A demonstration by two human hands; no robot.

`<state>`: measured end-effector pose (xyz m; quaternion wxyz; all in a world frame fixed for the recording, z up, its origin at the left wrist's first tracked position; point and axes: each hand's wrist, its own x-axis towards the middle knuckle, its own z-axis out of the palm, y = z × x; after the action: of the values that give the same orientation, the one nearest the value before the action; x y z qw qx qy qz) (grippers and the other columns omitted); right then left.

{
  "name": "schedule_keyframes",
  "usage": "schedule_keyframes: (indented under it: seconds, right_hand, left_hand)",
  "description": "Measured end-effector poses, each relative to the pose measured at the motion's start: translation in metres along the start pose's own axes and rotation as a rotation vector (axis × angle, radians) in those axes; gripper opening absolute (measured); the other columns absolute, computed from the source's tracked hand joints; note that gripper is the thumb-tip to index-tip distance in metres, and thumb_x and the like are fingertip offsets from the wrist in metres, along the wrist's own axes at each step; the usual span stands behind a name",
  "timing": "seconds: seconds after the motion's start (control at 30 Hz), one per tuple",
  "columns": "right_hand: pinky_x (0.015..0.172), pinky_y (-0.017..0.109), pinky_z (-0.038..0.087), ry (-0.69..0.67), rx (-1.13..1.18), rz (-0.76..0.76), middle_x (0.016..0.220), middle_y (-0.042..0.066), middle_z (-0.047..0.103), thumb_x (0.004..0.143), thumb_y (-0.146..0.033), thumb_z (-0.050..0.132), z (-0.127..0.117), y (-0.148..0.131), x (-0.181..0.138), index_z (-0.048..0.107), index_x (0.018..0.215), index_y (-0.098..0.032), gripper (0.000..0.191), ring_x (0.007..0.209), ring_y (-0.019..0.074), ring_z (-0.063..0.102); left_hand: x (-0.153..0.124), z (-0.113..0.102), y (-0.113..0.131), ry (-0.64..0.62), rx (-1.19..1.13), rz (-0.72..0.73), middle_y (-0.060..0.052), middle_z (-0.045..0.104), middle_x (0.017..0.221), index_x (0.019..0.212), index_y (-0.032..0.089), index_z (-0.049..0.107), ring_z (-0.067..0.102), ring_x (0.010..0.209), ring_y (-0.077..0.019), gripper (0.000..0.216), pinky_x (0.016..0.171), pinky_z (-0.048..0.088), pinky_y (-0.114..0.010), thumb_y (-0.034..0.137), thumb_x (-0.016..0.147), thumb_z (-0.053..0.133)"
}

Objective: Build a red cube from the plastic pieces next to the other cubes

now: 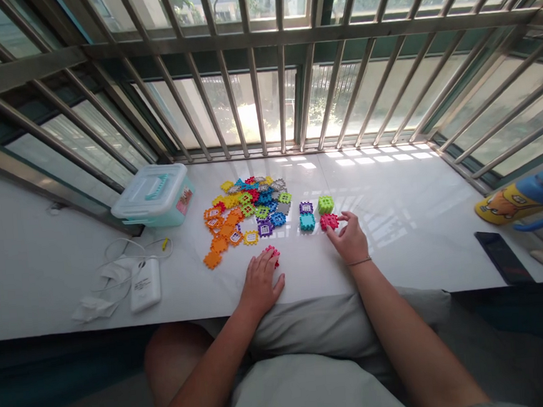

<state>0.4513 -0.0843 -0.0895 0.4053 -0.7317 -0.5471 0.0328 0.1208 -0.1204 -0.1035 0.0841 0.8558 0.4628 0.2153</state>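
Observation:
My right hand (352,240) grips a pinkish-red toothed-edge cube (329,222) between thumb and fingers on the white tabletop. Beside it stand a lime green cube (325,204), a teal cube (307,222) and a purple one (306,207) with a white window pattern. My left hand (260,284) lies flat with its fingers stretched out, partly covering a pink toothed piece (274,253). Just beyond that hand spreads a pile of interlocking plastic tiles in several colours, among them an orange tile (212,259), a purple window tile (264,228) and a yellow tile (250,237).
At the left stands a lidded pale teal box (158,203). A white power bank (145,283) with a cable and crumpled tissue (94,308) lie nearer. On the right are a dark phone (504,256) and a blue-and-yellow bottle (511,200). Metal window bars (282,96) edge the back.

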Motion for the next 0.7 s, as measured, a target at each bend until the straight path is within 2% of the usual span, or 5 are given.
schedule_keyframes:
  seconds: [0.23,0.7]
  right_hand:
    - [0.069,0.037,0.056,-0.03,0.035,-0.009,0.12,0.01,0.074,0.087,-0.064,0.071,0.012,0.02,0.012,0.049,0.141,-0.022,0.072,0.075,0.0208,0.066]
    - [0.065,0.036,0.055,-0.087,0.044,-0.048,0.128,0.012,0.072,0.091,-0.058,0.067,0.014,0.023,0.01,0.049,0.143,-0.022,0.066,0.064,0.0159,0.06]
  left_hand:
    - [0.001,-0.001,0.001,-0.003,0.003,-0.004,-0.014,0.055,0.164,0.15,0.022,0.054,0.047,0.156,-0.0316,0.052,0.133,0.031,-0.057,0.03,0.1,0.063]
    - [0.001,-0.002,0.002,0.0,0.009,-0.005,-0.015,0.055,0.164,0.148,0.022,0.056,0.047,0.156,-0.0315,0.049,0.133,0.031,-0.057,0.03,0.1,0.062]
